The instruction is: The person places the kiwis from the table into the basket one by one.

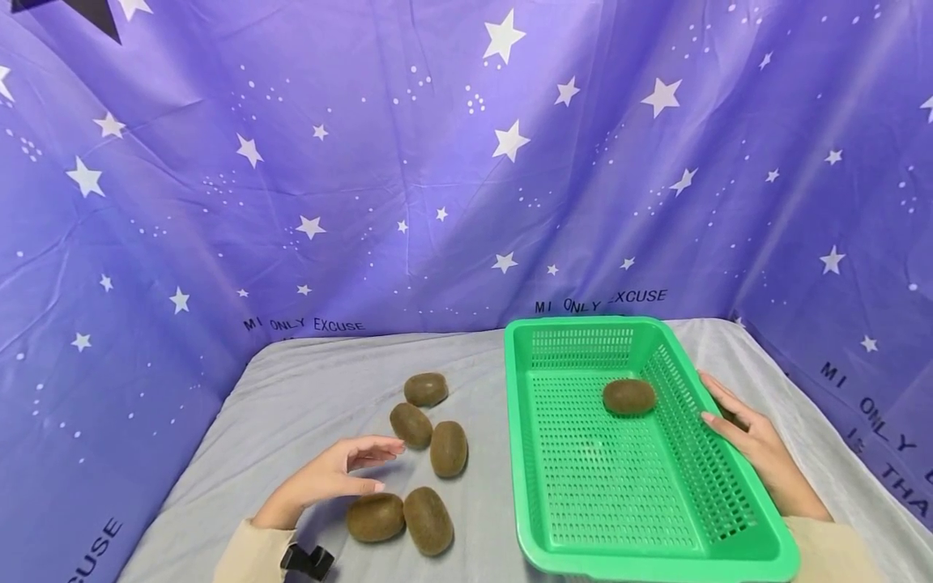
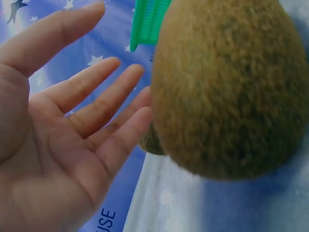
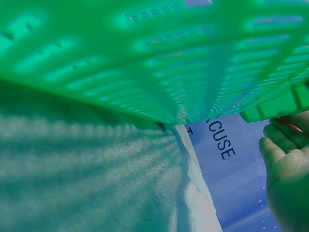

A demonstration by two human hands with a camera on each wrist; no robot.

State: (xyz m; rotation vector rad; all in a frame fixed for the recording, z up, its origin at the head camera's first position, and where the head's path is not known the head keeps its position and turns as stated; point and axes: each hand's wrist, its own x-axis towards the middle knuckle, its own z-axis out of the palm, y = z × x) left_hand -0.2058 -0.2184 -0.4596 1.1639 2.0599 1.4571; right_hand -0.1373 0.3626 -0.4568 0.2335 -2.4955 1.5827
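Several brown, fuzzy kiwis lie on the cloth-covered table. My left hand [image 1: 328,476] hovers over them with the thumb and fingers spread apart and nothing between them. Closest to it are a kiwi [image 1: 375,517] below the thumb and another kiwi [image 1: 411,426] past the fingertips. A kiwi [image 2: 231,92] looms large beside the open palm in the left wrist view. My right hand [image 1: 758,441] holds the right rim of a green plastic basket [image 1: 516,453], thumb at the edge; its fingers [image 3: 282,140] reach under the rim in the right wrist view. One kiwi [image 1: 629,397] lies inside the basket.
A grey cloth [image 1: 291,389] covers the table. Purple curtains [image 1: 408,178] with white stars and lettering hang behind it and on both sides. A black strap piece [image 1: 308,560] sits at the left wrist.
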